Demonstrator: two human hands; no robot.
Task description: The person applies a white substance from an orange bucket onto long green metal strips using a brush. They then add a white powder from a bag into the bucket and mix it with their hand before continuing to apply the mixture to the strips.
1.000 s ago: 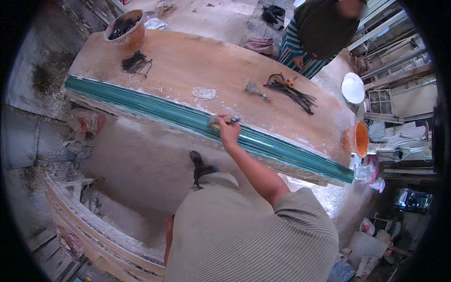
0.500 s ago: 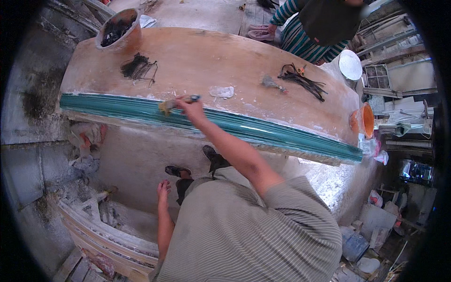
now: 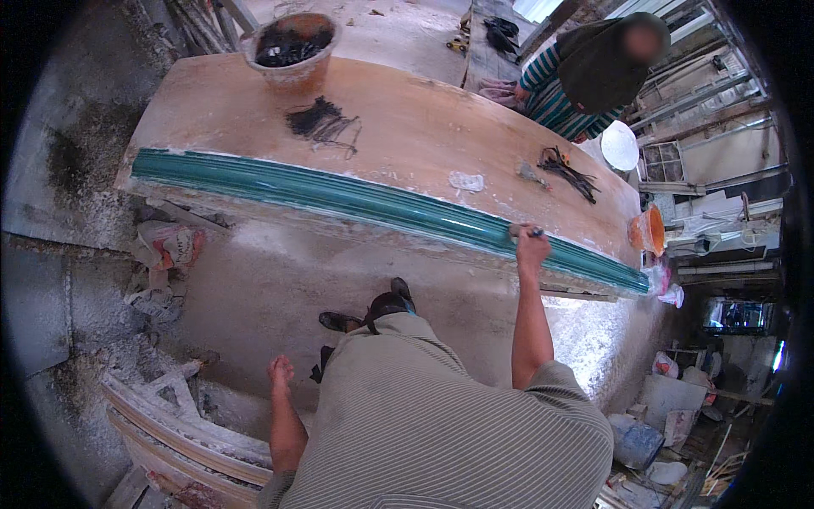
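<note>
My right hand (image 3: 532, 248) is closed round a paintbrush (image 3: 516, 231), whose bristles rest on the long green ribbed moulding (image 3: 339, 197) toward its right part. This moulding looks glossy and runs along the near edge of a wide brown worktable (image 3: 407, 110). Low on the left, away from the table, hangs my left hand (image 3: 281, 371), its fingers curled with nothing seen in them. A second brush (image 3: 532, 176) lies on the tabletop beyond my right hand, beside a bundle of dark strips (image 3: 570, 174). A small whitish clear piece (image 3: 465, 181) lies to its left.
An orange bucket with dark contents (image 3: 292, 64) stands at the table's far left, near a dark fibre tangle (image 3: 320, 123). Another orange bucket (image 3: 647, 231) sits at the right end. Across the table is a person in striped sleeves (image 3: 543, 72). Curved mouldings (image 3: 186, 458) stand lower left.
My right hand has carried the brush along the green moulding from left of the middle to the right. The view has shifted, and the person opposite has raised their head.
</note>
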